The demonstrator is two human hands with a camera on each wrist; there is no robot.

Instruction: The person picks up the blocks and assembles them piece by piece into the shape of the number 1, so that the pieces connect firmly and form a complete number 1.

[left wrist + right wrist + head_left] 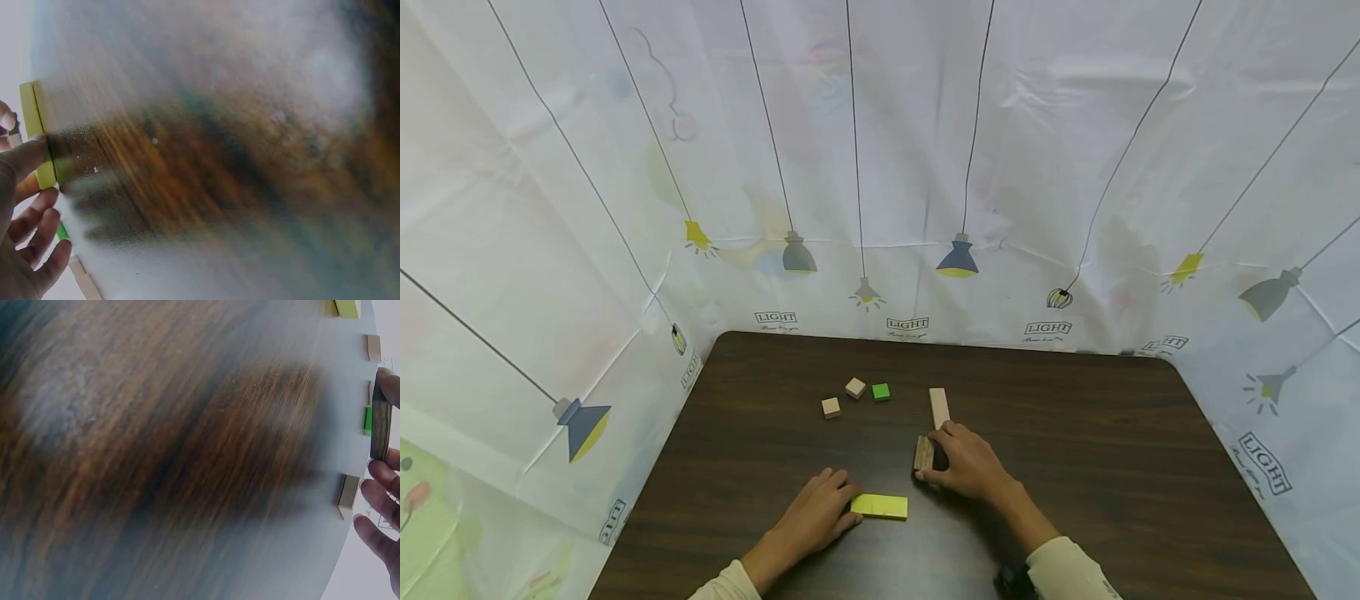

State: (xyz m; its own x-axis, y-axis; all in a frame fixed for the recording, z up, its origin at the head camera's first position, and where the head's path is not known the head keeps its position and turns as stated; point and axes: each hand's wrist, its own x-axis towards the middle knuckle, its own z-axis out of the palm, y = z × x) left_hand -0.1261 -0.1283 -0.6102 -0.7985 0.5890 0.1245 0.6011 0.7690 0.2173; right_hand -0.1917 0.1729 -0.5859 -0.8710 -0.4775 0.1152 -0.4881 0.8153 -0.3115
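While wrist views blur – right hand (972, 463) grips brown block (923, 453), half hidden.

A dark brown wood-grain table (1075, 467) is shown. A flat yellow-green rectangular block (880, 506), a small bright green cube (881, 392), two pale wooden cubes (831, 407), a pale wooden bar (938, 407) and a darker brown wooden block (923, 453) are seen. The white curtain (1037, 150) is printed with grey, blue and yellow lamps.

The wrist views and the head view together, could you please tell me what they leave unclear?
- Left wrist view: table blurred; left hand cut off by the edge.
- Right wrist view: right hand cut off by the edge, so its grip on the dark block is partly unseen.
- Head view: three small cubes too small for detail.
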